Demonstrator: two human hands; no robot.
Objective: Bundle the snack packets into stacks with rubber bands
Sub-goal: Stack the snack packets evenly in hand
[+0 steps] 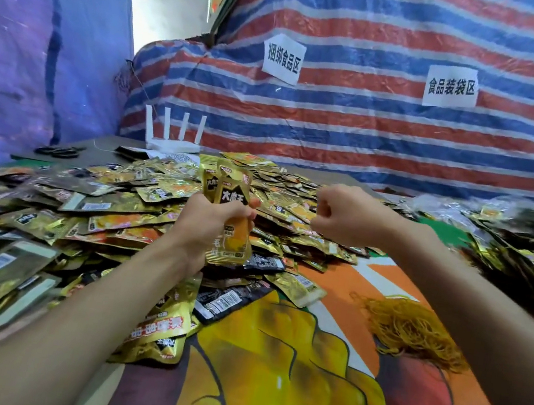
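Snack packets, gold foil: held upright for banding.
Left hand clamps them; right hand, at 3 o'clock, fingers curled tight.

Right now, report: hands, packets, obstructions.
Left hand grips upright packet stack. Right hand curled beside it, contents unclear. Rubber bands heaped right, path open.

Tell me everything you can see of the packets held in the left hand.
The stack is a few shiny gold foil snack packets, held upright, slightly fanned at the top. The front one has a black label with white characters and an orange picture below. The left hand grips it round the middle, above the pile of loose packets. No rubber band shows on it.
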